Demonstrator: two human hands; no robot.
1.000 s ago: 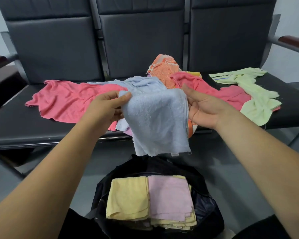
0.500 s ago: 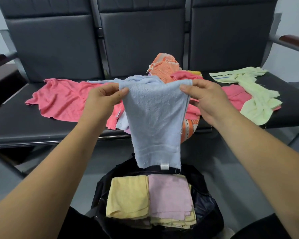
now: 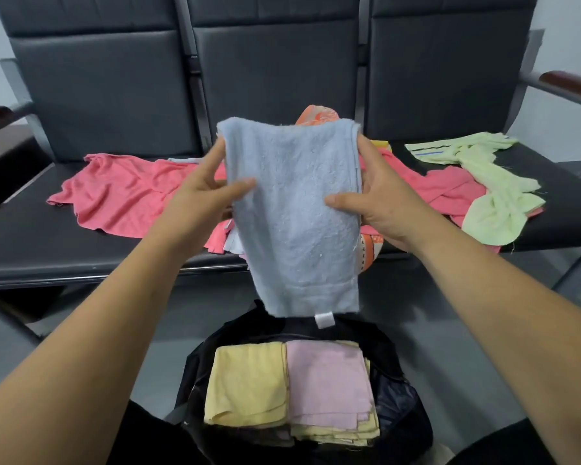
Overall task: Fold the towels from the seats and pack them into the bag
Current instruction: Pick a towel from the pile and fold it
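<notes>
The blue towel (image 3: pixel 292 209) is made of matt, nubbly terry cloth; a smooth white label (image 3: pixel 323 319) is sewn at its lower hem. The seats (image 3: pixel 114 95) are covered in smooth black leatherette with a dull sheen. The far right armrest (image 3: pixel 571 84) is finished in glossy dark wood. The bag (image 3: pixel 399 411) is made of thin black fabric, faintly shiny, and the yellow towel (image 3: pixel 249 384) inside is matt and soft-piled.
</notes>
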